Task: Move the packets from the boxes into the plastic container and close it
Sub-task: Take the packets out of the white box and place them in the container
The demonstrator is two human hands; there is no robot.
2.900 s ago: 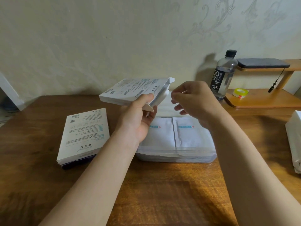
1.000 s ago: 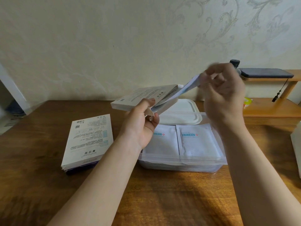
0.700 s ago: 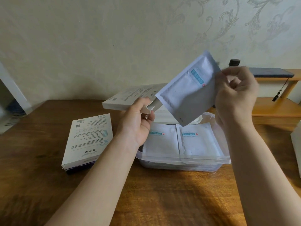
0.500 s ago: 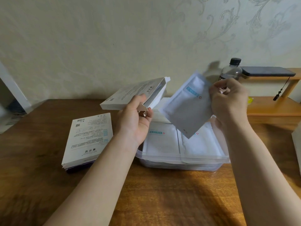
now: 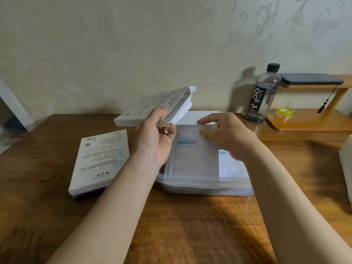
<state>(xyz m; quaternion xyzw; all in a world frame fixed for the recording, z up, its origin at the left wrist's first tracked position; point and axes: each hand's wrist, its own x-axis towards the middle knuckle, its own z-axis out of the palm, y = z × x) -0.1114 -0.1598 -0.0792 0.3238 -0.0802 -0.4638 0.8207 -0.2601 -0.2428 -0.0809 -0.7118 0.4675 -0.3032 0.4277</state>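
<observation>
- Wooden table (image 5: 190, 225): brown grain, patchy light, both forearms reaching in over the near edge.
- Plastic container (image 5: 236, 189): clear, lid off, mid-table. There is another packet (image 5: 232, 164) flat in its right half.
- Right hand (image 5: 226, 134): fingers curled, pinching the top edge of a white packet (image 5: 194, 159). The packet is over the container's left half, its near edge overlapping the front rim. It is blurred, so I can't tell whether it is resting.
- Left hand (image 5: 154, 138): closed around an open box (image 5: 152, 105), held tilted above the table, with the flap end toward the container.
- Second box (image 5: 99, 161): flat on the table, left of the container, print side up.
- Lid (image 5: 198, 117): white, on the table just behind the container.
- Far right: bottle (image 5: 262, 94) with a black cap, next to a wooden shelf (image 5: 308, 122). Tape roll (image 5: 284, 113) on the lower tier, flat dark device (image 5: 312, 79) on the upper.
- White object (image 5: 346, 164) cut off at the right edge.
- Wall (image 5: 114, 44): pale, with an embossed scroll pattern.
</observation>
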